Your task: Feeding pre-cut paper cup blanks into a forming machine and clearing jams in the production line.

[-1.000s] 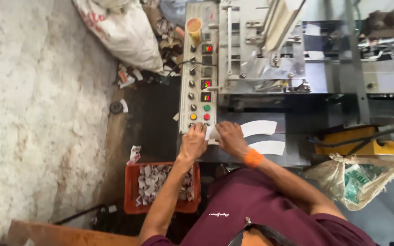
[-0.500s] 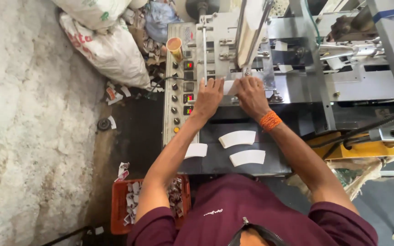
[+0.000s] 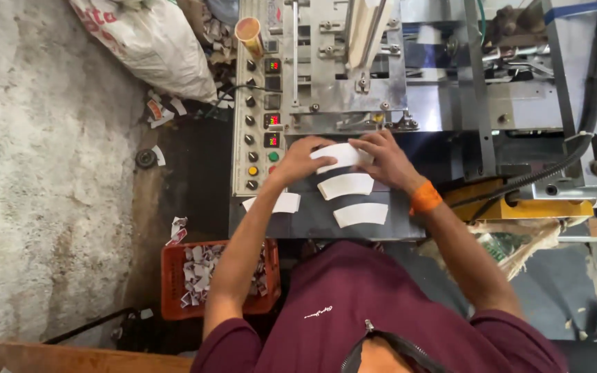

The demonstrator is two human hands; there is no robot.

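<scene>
Both my hands meet on a white curved paper blank (image 3: 340, 156) at the far edge of a dark machine table (image 3: 395, 224). My left hand (image 3: 300, 158) grips its left end and my right hand (image 3: 383, 157), with an orange band at the wrist, grips its right end. Two more curved blanks lie nearer to me on the table, one (image 3: 345, 186) just below my hands and one (image 3: 361, 215) lower still. A further white piece (image 3: 276, 203) lies at the table's left edge under my left forearm.
A grey control panel (image 3: 257, 117) with knobs, coloured buttons and red displays stands left of my hands. A metal feeder assembly (image 3: 354, 62) rises behind. An orange crate (image 3: 174, 283) of paper scraps sits on the floor at left, a white sack (image 3: 153, 48) beyond it.
My hands have drawn back from the metal feeder to the table's far edge and now hold a white blank between them. The view has also shifted slightly.
</scene>
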